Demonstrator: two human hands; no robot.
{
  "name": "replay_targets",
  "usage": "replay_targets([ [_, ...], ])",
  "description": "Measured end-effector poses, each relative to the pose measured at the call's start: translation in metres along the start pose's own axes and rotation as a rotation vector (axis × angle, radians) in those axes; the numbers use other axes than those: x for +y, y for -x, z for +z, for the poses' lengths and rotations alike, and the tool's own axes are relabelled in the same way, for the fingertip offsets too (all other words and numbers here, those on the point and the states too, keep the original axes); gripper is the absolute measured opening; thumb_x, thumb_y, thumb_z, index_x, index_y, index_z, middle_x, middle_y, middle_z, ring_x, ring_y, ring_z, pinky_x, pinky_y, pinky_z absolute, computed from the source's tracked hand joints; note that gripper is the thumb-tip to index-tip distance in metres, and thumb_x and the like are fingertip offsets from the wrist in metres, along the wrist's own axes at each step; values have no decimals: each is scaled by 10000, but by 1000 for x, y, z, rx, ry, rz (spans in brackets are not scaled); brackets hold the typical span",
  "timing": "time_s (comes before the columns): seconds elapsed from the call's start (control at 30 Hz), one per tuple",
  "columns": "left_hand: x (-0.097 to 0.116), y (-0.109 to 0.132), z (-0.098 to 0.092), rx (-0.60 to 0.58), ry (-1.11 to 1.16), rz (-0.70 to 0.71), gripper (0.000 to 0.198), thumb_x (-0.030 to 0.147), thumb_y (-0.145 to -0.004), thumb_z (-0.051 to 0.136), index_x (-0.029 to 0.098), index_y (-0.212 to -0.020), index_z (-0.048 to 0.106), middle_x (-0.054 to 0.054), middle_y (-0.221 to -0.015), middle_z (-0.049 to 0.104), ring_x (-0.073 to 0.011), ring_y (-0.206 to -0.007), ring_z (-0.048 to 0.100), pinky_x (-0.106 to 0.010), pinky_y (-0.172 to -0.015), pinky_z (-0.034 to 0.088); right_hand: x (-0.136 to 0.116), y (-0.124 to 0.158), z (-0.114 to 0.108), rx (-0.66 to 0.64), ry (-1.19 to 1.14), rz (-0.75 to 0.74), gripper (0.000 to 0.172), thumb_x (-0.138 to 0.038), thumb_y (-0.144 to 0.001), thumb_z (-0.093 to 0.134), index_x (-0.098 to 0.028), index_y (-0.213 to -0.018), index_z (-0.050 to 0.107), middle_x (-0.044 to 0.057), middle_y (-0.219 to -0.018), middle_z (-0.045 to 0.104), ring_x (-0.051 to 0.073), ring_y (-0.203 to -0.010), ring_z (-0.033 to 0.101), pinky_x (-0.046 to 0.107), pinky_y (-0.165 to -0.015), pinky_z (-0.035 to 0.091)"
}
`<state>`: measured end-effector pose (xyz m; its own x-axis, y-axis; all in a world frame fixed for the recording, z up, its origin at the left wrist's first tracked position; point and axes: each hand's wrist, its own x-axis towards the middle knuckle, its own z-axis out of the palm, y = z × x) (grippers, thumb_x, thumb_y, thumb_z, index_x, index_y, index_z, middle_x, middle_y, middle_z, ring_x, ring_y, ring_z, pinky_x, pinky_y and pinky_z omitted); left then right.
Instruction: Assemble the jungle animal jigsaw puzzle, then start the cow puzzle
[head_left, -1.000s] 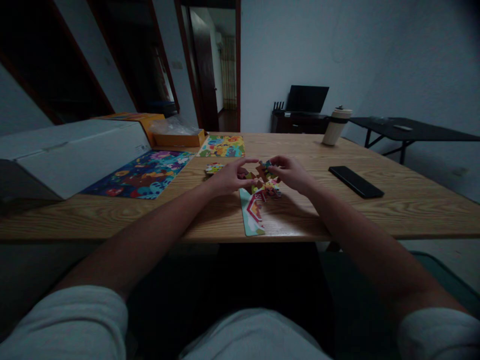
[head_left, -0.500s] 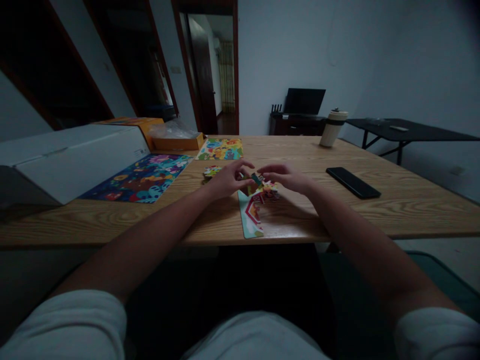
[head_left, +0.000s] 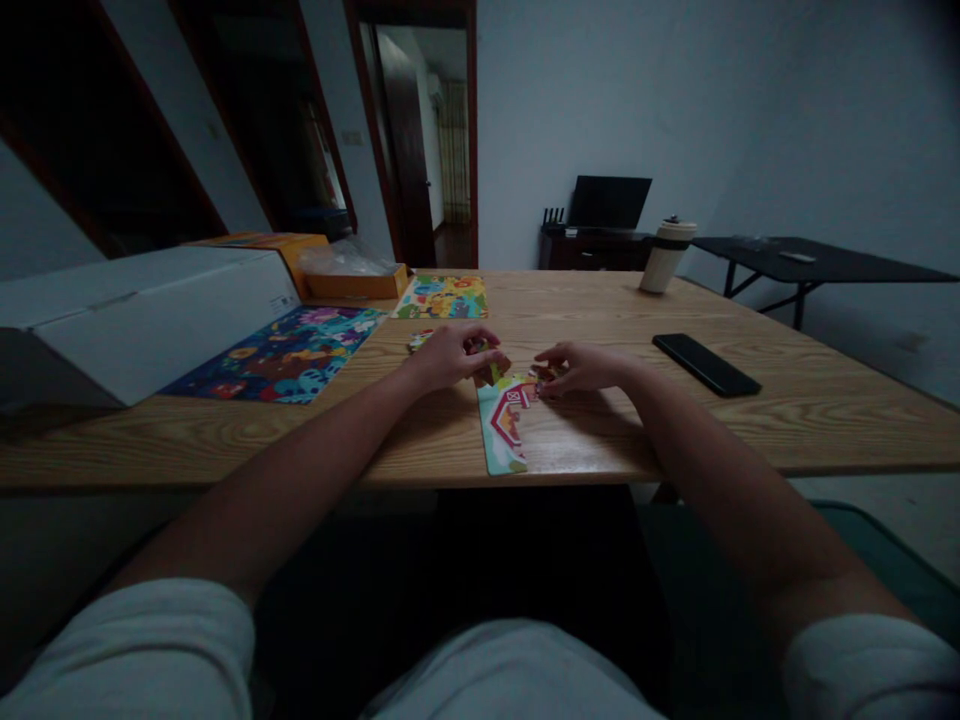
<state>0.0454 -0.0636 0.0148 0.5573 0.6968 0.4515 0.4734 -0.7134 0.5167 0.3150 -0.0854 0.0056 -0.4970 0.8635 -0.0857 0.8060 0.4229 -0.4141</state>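
Note:
A partly joined jigsaw puzzle (head_left: 495,425) with a red barn on pale green lies on the wooden table (head_left: 592,445) near its front edge. My left hand (head_left: 450,357) is closed on a few jigsaw pieces (head_left: 493,373) just above the puzzle's far left corner. On the other side, my right hand (head_left: 583,368) pinches a jigsaw piece (head_left: 548,372) low at the puzzle's far right edge. Whether that piece touches its neighbours I cannot tell. More loose pieces (head_left: 420,340) show behind my left hand, which partly hides them.
A dark blue picture sheet (head_left: 300,355) lies beside a long white box (head_left: 157,310) at left. Further back are a yellow picture sheet (head_left: 441,297) and an orange box tray (head_left: 356,287) with clear plastic. To the right are a black phone (head_left: 705,364) and a cream tumbler (head_left: 666,262).
My hands have moved apart and lower. The piece that was between them is no longer held up there; my right hand now pinches a piece at the puzzle's right edge.

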Motion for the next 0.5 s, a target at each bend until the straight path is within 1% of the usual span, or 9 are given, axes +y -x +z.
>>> replay_targets([
  [0.1,-1,0,0,-8,17,7,219,336,-827,677,149,-931,723,-44,-780,697,-138,-659,601,-247,-596,428,0,0,-2,-58,-31,2,540,-658,-769,655,-215,-1066,740,69,-912,741,215,-782,634,317,-697,457],
  [0.17,0,0,-1,-3,25,1,231,350,-827,678,149,-930,724,-41,-761,690,-137,-649,594,-245,-586,421,-1,0,-2,-87,-35,31,553,-701,-759,634,-217,-1003,746,60,-860,734,202,-734,619,311,-662,439],
  [0.3,3,0,-3,-1,38,-24,259,370,-829,677,142,-943,724,-32,-707,676,-128,-598,567,-237,-544,395,-1,-1,-1,-36,-13,188,585,-673,-676,726,-214,-1040,731,74,-922,732,217,-772,633,310,-651,441],
  [0.37,4,0,-5,7,31,-28,262,375,-826,678,140,-930,729,-35,-709,680,-127,-592,558,-237,-537,388,-2,-2,-1,-34,-16,243,547,-642,-667,749,-206,-997,730,82,-928,733,226,-784,643,312,-648,446],
  [0.43,4,0,-5,24,23,-26,257,376,-821,684,141,-913,733,-41,-723,687,-129,-600,556,-240,-540,390,-4,-2,-1,-41,1,267,494,-618,-678,752,-199,-936,720,89,-922,732,229,-777,647,312,-635,447],
  [0.5,4,1,-5,37,30,-30,255,374,-820,687,142,-917,733,-45,-727,689,-131,-606,562,-242,-547,399,-6,-1,-1,-24,0,290,461,-568,-692,761,-198,-958,695,93,-953,727,228,-786,651,310,-635,453],
])
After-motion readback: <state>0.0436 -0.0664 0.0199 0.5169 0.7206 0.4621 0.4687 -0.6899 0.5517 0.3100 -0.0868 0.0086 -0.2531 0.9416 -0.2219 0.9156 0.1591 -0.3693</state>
